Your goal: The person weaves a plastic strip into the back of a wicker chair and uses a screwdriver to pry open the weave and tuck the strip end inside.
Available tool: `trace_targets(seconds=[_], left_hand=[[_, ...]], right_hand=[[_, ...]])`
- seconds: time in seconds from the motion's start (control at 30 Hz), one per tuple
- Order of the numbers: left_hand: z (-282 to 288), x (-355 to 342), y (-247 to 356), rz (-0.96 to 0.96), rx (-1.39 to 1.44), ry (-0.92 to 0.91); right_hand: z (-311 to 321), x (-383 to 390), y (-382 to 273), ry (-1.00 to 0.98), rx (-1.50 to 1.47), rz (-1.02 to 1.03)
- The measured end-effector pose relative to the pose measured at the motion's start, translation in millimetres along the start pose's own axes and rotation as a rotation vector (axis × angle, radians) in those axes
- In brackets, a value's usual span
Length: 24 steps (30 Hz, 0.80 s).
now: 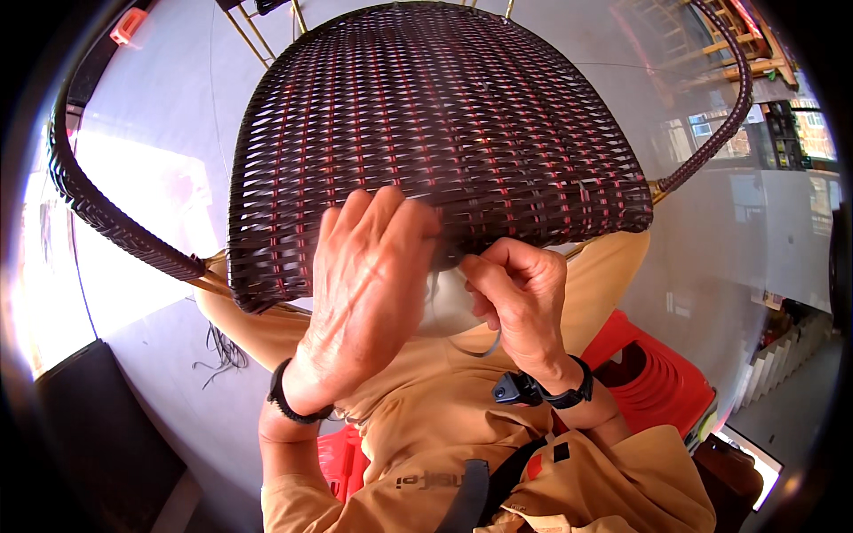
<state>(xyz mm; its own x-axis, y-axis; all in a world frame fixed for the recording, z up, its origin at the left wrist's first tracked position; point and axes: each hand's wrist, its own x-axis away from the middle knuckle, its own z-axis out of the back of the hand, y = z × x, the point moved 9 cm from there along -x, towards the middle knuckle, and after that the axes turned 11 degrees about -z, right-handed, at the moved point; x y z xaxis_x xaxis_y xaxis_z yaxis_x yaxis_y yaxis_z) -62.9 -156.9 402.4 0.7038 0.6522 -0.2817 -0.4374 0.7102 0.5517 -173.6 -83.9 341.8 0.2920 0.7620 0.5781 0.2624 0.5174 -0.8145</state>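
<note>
A dark brown wicker chair panel (435, 115) with red strands in its weave stands across my lap, its near edge toward me. My left hand (369, 266) is closed against the weave near that edge, back of the hand up. Its fingertips are hidden, so whatever they hold cannot be made out. Just right of it, my right hand (524, 298) pinches at a dark flat weaving strip (478, 353) below the panel's edge. The strip's lower part curves loosely between my hands and my lap.
Curved wicker-wrapped arms (124, 229) flank the panel on both sides. A bundle of loose dark strips (224, 351) lies on the floor at left. Around me are a red plastic stool (657, 377), a dark block-like object (98, 435), and metal frames (253, 35) at the far side.
</note>
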Motion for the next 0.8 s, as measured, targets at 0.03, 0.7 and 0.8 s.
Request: trace_targets(seconds=[0.03, 0.7, 0.8], left_hand=[[1, -2, -1, 0.001, -0.003, -0.003], [-26, -14, 6, -0.274, -0.197, -0.313], [-25, -14, 7, -0.292, -0.180, -0.261]], right_hand=[[0, 0, 0, 0.010, 0.005, -0.007], [-4, -3, -1, -0.106, -0.051, -0.037], [-4, -4, -1, -0.115, -0.056, -0.023]])
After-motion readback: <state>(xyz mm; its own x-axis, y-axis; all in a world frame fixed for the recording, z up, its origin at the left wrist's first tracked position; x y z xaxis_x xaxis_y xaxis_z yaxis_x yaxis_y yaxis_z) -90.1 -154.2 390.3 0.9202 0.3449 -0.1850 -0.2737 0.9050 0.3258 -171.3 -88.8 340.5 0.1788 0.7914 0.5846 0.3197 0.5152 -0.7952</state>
